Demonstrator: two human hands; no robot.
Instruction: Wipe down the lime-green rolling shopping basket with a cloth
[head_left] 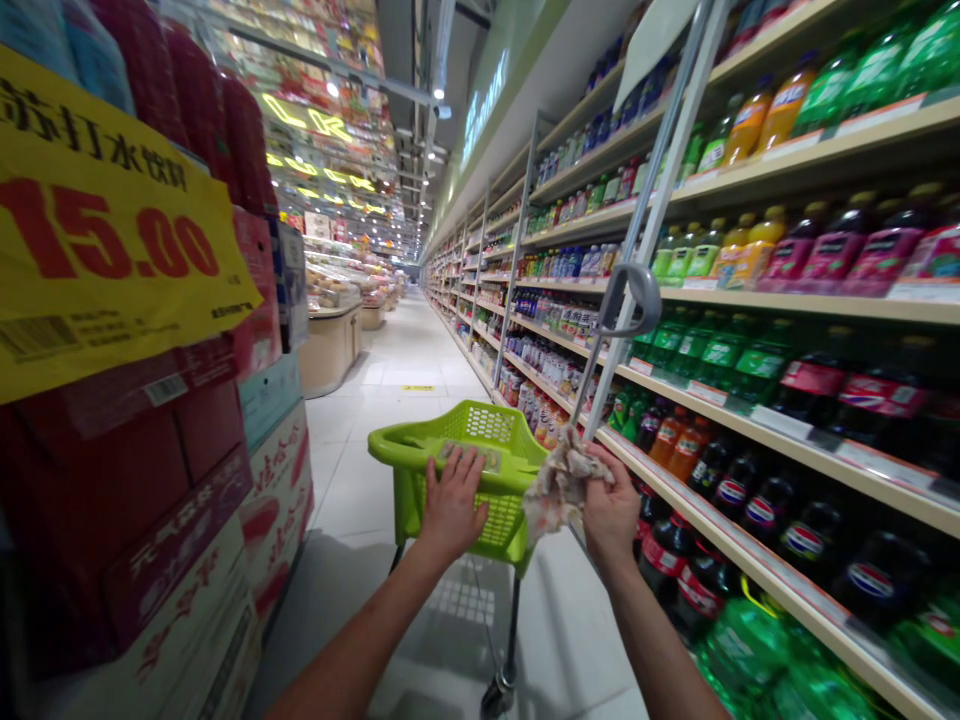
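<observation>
A lime-green plastic shopping cart on thin metal legs stands before me, its perforated basket facing forward. My left hand lies on the label in the middle of the cart's near rim, fingers stretched and resting flat. At the cart's right corner, my right hand grips a crumpled, stained whitish cloth. Just beyond that hand rises a slanting metal pole with a grey loop handle. Whether the right hand touches the pole, I cannot tell.
Shelves of drink bottles line the right side closely. Stacked drink cartons and a yellow price sign crowd the left. Ahead, a white tiled aisle runs into the distance past a wooden display counter.
</observation>
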